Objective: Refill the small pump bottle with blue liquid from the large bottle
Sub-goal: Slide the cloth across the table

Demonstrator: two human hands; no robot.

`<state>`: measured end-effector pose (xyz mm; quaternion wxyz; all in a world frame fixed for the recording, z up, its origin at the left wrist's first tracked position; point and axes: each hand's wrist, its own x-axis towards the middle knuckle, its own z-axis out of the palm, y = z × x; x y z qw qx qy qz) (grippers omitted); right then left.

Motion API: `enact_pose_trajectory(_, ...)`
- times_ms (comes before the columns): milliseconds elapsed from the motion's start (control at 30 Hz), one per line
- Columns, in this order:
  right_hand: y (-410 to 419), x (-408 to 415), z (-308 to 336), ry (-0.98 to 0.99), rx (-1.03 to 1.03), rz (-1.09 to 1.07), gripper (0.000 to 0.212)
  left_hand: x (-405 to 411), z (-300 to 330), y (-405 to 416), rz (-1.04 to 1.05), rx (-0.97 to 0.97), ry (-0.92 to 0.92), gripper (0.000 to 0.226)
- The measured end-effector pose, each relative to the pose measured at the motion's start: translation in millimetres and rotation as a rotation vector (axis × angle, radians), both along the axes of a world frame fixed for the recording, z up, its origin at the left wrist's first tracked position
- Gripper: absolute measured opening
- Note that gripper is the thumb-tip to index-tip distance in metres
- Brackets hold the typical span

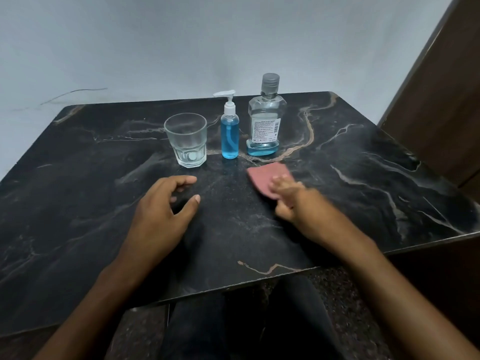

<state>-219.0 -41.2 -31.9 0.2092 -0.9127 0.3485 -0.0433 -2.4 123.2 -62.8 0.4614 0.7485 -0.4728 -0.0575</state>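
Two hands: both lie over the near half of the dark marble-patterned table (78,216), forearms reaching in from the near edge.
Left hand (161,206): rests on the table left of centre, fingers loosely curved and thumb spread apart, holding nothing.
Right hand (285,196): blurred; its fingers lie on the near corner of the pink cloth (267,176), and whether they press it flat or pinch it I cannot tell.
Pink cloth: lies flat on the table right of centre, just nearer than the bottles.
Small pump bottle (230,133): upright near the middle of the table, white pump head on, blue liquid filling most of its body.
Large bottle (265,118): upright just right of the pump bottle, grey cap on, blue liquid only in the bottom.
Glass (187,140): clear tumbler standing left of the pump bottle, close beside it.
Far side: pale wall behind the table, brown panel at far right.
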Motion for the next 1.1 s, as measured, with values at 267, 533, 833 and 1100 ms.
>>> enact_pose_trajectory(267, 17, 54, 8, 0.112, -0.057, -0.003, 0.026, -5, 2, -8, 0.006, 0.007, 0.016, 0.033)
enact_pose_trajectory(533, 29, 62, -18, 0.156, -0.235, 0.172, 0.078, 13, 7, 12, 0.118, 0.041, -0.011, 0.033)
enact_pose_trajectory(833, 111, 109, -33, 0.070, -0.379, 0.331, 0.062, 12, 1, 36, 0.211, 0.031, 0.060, 0.036)
enact_pose_trajectory(1100, 88, 77, -28, 0.203, -0.339, -0.060, 0.063, 5, 3, 41, 0.179, 0.040, 0.059, 0.038)
